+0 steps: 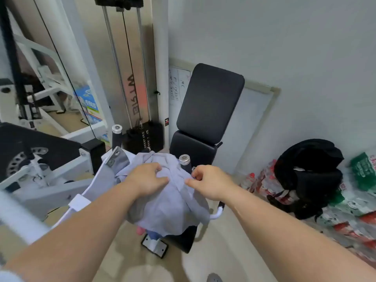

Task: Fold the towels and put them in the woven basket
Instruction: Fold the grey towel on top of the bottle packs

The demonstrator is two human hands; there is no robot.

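pale grey-blue towel, black padded seat, white machine frame, black bag, green-and-white bags, red-labelled bottle packs

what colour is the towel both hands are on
The towel is plain pale grey-blue, no pattern; head view.

The left hand and right hand are showing bare, as are both forearms. A pale, whitish sleeve edge is peeking in at the near left corner, too blurred to tell more.
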